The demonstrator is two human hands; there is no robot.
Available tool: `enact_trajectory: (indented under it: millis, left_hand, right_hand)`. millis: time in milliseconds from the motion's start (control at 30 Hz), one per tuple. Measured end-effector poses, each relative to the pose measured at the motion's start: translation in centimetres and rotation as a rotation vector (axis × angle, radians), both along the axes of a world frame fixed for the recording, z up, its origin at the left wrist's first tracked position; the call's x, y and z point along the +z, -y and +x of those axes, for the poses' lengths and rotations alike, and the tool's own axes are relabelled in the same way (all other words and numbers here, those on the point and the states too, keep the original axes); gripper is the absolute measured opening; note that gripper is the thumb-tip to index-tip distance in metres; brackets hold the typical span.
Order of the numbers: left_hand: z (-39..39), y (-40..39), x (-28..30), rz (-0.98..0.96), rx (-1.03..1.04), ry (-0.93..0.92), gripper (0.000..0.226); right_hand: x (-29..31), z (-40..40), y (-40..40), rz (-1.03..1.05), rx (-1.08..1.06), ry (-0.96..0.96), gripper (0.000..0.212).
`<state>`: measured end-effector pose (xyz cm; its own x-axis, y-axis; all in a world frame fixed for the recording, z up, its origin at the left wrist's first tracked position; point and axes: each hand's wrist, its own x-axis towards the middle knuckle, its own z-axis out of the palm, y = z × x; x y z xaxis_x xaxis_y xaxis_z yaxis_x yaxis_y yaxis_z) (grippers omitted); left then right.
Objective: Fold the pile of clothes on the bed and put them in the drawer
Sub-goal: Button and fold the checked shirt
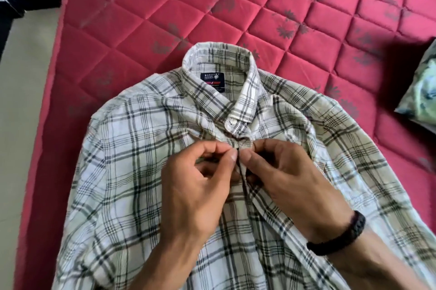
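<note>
Shirt hem beyond bottom edge

White-and-grey plaid cotton shirt: flat, front up, on red quilted mattress. Left hand and right hand pinch its placket below the collar.

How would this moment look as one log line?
step: buttoning | plaid shirt flat on mattress | left hand, right hand pinch placket

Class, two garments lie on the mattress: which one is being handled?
The plaid shirt, spread flat in the middle: the left hand and right hand pinch its front placket. The green patterned cloth at the right edge lies untouched.
</note>
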<state>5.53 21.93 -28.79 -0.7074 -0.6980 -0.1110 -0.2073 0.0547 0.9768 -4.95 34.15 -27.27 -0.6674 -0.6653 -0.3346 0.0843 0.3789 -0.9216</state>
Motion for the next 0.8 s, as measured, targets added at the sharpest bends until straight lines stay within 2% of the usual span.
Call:
enact_trajectory:
  millis: [233,367,467,600,700,800]
  left_hand:
    - [0.2,0.2,-0.4,0.241,0.015,-0.045,0.006]
    - [0.4,0.0,-0.1,0.267,0.001,-0.061,0.008]
    - [0.5,-0.2,0.0,0.262,0.019,-0.073,0.006]
    - [0.3,-1.1,0.0,0.167,0.080,-0.065,0.007]
    - [0.1,-1.6,0.0,0.114,0.138,-0.060,0.008]
    - [0.2,-1.8,-0.3,0.125,0.149,-0.063,0.007]
  right_hand:
    - [0.0,0.2,0.3,0.088,0.024,-0.190,0.026]
    - [-0.1,0.9,0.6,0.128,0.027,-0.324,0.022]
    - [-0.3,0.3,0.4,0.125,0.035,-0.231,0.028]
    - [-0.5,0.0,0.4,0.008,-0.097,0.007,0.029]
    - [-0.8,0.5,0.7,-0.029,-0.124,-0.051,0.022]
    - [-0.6,0.4,0.6,-0.065,-0.168,0.047,0.018]
